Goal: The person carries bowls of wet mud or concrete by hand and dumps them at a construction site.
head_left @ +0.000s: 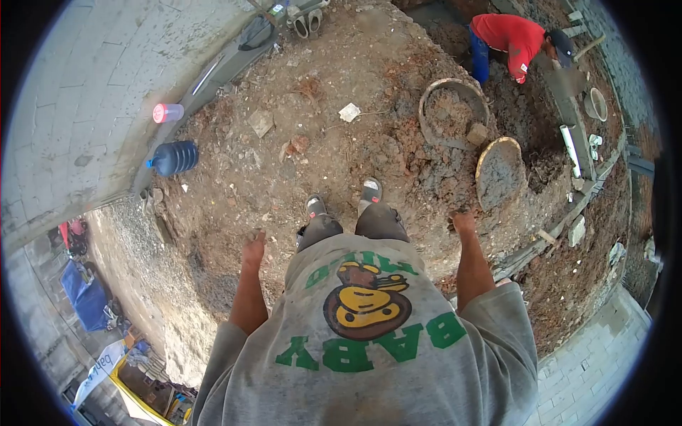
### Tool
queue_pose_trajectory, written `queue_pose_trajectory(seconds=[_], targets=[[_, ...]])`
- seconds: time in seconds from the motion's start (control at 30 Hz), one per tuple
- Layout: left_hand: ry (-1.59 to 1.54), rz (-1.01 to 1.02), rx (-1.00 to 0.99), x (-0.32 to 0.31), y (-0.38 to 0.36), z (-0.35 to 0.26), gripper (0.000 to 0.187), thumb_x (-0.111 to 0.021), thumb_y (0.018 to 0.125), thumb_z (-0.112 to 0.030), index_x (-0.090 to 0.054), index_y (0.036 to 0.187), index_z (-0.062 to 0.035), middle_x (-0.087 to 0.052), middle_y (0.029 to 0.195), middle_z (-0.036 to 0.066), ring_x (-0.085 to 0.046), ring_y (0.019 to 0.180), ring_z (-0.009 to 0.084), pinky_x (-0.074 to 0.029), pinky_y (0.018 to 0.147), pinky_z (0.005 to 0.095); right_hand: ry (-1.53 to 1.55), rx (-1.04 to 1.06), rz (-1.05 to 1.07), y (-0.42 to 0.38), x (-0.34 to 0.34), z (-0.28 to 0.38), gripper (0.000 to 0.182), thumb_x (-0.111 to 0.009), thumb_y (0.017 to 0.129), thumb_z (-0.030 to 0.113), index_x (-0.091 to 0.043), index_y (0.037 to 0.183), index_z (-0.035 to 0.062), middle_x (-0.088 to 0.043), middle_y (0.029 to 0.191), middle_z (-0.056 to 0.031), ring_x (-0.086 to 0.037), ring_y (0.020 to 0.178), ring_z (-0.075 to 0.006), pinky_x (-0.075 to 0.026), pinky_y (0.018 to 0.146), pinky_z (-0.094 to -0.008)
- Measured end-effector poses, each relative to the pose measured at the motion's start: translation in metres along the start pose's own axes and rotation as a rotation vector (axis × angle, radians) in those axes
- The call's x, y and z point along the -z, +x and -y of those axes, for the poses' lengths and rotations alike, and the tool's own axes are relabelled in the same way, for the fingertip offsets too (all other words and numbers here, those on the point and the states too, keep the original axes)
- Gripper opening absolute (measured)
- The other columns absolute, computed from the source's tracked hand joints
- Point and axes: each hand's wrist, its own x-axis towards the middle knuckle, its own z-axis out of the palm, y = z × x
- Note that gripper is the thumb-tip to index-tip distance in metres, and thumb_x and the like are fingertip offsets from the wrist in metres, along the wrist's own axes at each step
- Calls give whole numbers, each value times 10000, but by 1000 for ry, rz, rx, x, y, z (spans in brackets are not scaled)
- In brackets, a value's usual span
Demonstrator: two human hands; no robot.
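My left hand [253, 248] hangs at my side over the bare dirt, its fingers loosely curled; whether anything is in it is too small to tell. On the other side, my right hand [462, 221] hangs with bent fingers, below a tilted round basin [499, 174] coated in grey mud, and does not touch it. Behind that basin sits a larger round tub [428, 113] with soil inside and a brown block [477, 134] at its rim. My shoes [371, 190] stand on the dirt between my hands.
A person in a red shirt [508, 35] bends into a muddy trench [522, 106] at the upper right. A blue water jug [175, 157] and a pink-lidded container [168, 113] lie by the left wall. A white pipe [570, 151] and a bucket [595, 104] are at the right.
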Motion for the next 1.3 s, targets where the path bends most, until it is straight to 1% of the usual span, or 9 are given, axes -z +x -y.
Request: queue_pose_trajectory(seconds=[0.07, 0.1, 0.13, 0.27, 0.53, 0.67, 0.93, 1.13, 1.3], targets=[[28, 74, -40, -5, 18, -14, 294, -555, 828, -276, -554, 981, -25, -576, 848, 15, -508, 701, 114, -420, 602, 250, 14, -61, 29, 46, -57, -159, 189, -533, 766, 154, -613, 844, 2, -601, 661, -142, -608, 547, -280, -512, 492, -380], [80, 57, -69, -11, 20, -31, 290, -561, 827, -261, -551, 997, -26, -578, 860, 20, -514, 711, 118, -422, 612, 248, 23, -59, 4, -7, -28, -120, 189, -533, 766, 154, -613, 844, 2, -601, 661, -142, -608, 547, -280, -512, 492, -380], [130, 43, -104, -18, 23, -52, 289, -567, 826, -246, -549, 1014, -27, -580, 873, 26, -521, 720, 123, -423, 623, 246, 397, -545, -78, -59, -8, -5, 160, -510, 785, 114, -603, 831, -7, -588, 649, -141, -583, 473, -267, -484, 401, -353], [-41, 150, -178, -41, 42, -75, 306, -549, 832, -228, -553, 1009, 21, -589, 799, 58, -533, 779, 153, -417, 720, 280, 142, -380, -94, -23, -55, -87, 159, -520, 787, 113, -596, 815, -25, -606, 665, -143, -609, 521, -271, -501, 429, -370], [431, 435, -58, -48, 127, -114, 442, -575, 802, -233, -489, 1086, 95, -570, 989, 130, -552, 859, 194, -440, 721, 272, 100, -293, -483, -70, -1, 115, 237, -565, 731, 183, -620, 792, -40, -630, 733, -153, -638, 648, -234, -508, 563, -366], [505, 457, -186, -63, 230, -139, 559, -572, 792, -269, -431, 1155, 131, -527, 1122, 188, -534, 978, 240, -431, 796, 303, 385, -354, -631, -35, -84, 51, 259, -556, 735, 186, -607, 831, -49, -632, 721, -148, -641, 653, -246, -508, 553, -365], [204, 397, -338, -27, 296, -272, 463, -551, 803, -286, -489, 1117, 49, -587, 980, 120, -565, 841, 211, -443, 690, 312, 732, -739, -168, -60, -195, 131, 227, -469, 747, 113, -602, 774, -69, -630, 702, -174, -634, 573, -276, -526, 511, -360], [530, 192, -249, -5, 431, -205, 457, -575, 755, -296, -530, 1030, 66, -600, 892, 132, -575, 770, 220, -452, 642, 307, 711, -490, -336, -24, -133, 215, 254, -519, 721, 160, -600, 778, -75, -624, 723, -220, -643, 649, -293, -519, 605, -343], [362, 339, -156, -44, 374, -232, 387, -581, 745, -284, -545, 921, 59, -592, 787, 117, -566, 661, 197, -447, 525, 314, 185, -451, -515, 40, -105, 202, 332, -518, 702, 233, -600, 776, -80, -588, 796, -285, -594, 806, -373, -481, 726, -386]])
